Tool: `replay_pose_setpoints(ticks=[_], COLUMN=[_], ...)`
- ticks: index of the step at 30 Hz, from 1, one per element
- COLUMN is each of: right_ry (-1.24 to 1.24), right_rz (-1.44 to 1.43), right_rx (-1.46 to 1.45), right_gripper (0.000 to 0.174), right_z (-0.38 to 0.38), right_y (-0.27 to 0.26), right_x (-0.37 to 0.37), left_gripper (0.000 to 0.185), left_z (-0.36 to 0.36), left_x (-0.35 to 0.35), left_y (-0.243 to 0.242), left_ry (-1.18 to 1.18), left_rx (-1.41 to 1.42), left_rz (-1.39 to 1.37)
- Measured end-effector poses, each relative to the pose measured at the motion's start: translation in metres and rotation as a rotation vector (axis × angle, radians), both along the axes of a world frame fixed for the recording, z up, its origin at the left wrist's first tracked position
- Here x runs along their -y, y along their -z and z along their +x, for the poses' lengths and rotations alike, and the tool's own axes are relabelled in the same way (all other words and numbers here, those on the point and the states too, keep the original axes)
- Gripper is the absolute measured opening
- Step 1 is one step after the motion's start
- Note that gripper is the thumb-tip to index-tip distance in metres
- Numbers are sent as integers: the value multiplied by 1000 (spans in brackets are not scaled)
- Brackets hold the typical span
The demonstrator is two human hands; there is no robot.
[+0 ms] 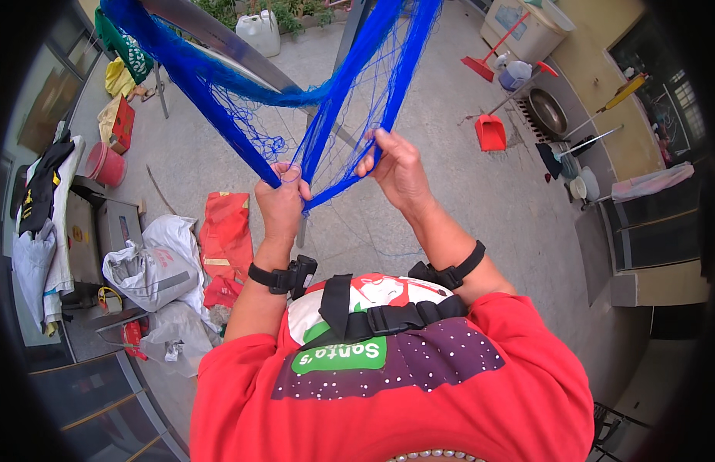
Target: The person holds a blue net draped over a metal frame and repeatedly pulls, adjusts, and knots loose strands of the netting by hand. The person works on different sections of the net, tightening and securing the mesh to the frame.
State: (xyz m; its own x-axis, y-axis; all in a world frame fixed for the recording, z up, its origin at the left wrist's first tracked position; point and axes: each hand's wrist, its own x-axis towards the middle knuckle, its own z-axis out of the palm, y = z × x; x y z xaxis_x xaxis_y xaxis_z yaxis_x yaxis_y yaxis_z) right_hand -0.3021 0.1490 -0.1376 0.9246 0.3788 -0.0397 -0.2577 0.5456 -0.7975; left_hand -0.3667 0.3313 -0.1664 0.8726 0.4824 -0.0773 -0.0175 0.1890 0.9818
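Note:
Bundles of fine blue netting (210,115) hang down from above into both my hands. My left hand (281,199) is closed around a gathered strand of it, with a thin loop of thread over the fingers. A second gathered bundle (326,130) runs down just right of that hand. My right hand (399,167) pinches another bundle near its bend, thumb uppermost, and a length of netting (337,189) stretches between the two hands. Loose threads and open mesh spread between the bundles. Behind them a metal bar (230,46) slopes across, with more netting draped below it.
On the left lie a white woven sack (152,274), red plastic sheeting (225,231) and a red bucket (105,164). To the right are a red dustpan (490,133), a broom (479,67) and a metal basin (546,112). A white jerrycan (258,33) stands ahead.

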Motion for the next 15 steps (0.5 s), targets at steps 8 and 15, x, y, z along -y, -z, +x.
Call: replay_pose_setpoints(ticks=[8, 15], right_ry=[300, 457], right_rz=[-193, -310], right_rx=[-6, 38], right_gripper=[21, 24], right_z=[18, 22], right_y=[-13, 2], right_x=[-1, 15], left_gripper=[11, 8], left_z=[-4, -6], left_x=[-2, -1], left_y=[-4, -13], left_ry=[-22, -55], left_rx=[16, 52], left_rz=[-46, -158])
